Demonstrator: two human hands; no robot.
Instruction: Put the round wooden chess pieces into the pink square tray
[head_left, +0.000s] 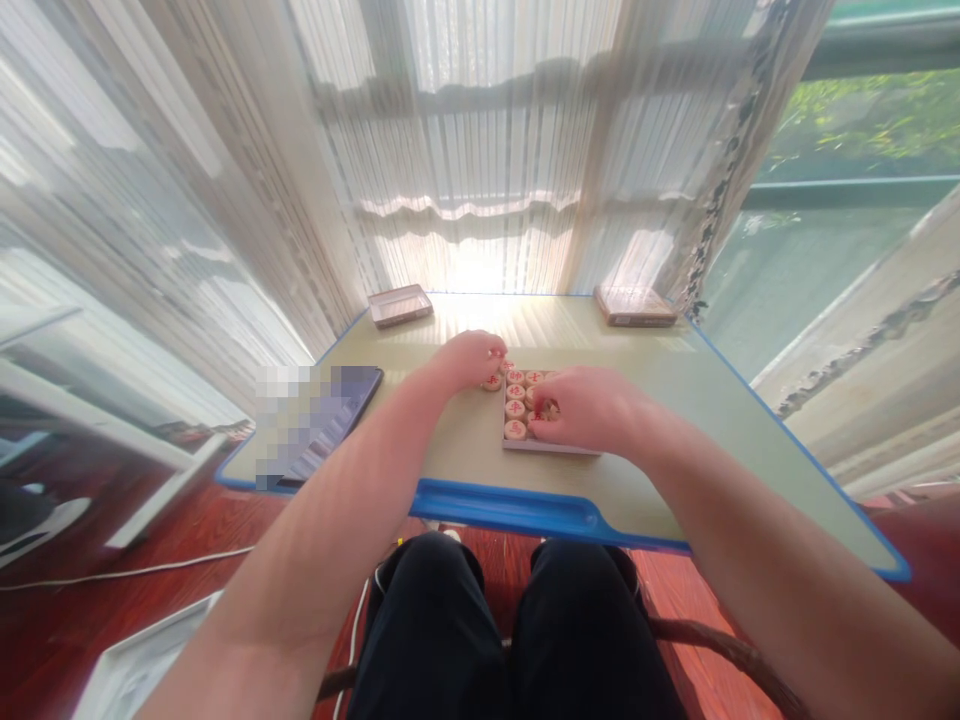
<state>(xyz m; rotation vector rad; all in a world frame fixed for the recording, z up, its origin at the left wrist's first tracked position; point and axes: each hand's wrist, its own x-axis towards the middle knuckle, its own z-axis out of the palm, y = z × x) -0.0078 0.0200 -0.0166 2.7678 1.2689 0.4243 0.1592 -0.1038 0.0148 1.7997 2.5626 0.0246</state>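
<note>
Round wooden Chinese chess pieces (515, 408) with red characters stand in rows inside a shallow box (551, 449) at the middle of the table. My left hand (472, 358) is at the box's far left corner, its fingers closed on a chess piece (496, 353). Just below those fingers, another chess piece (491, 382) lies outside the box, beside its left wall. My right hand (585, 408) reaches over the box from the right with curled fingers around a chess piece (551, 410). It covers the right part of the box.
A small open box lid (401, 306) rests at the table's far left corner, and a flat box (636, 306) at the far right. A dark tablet-like device (360, 400), partly blurred out, lies on the left. The blue-edged table (720, 430) has a tray groove (510, 505) in front.
</note>
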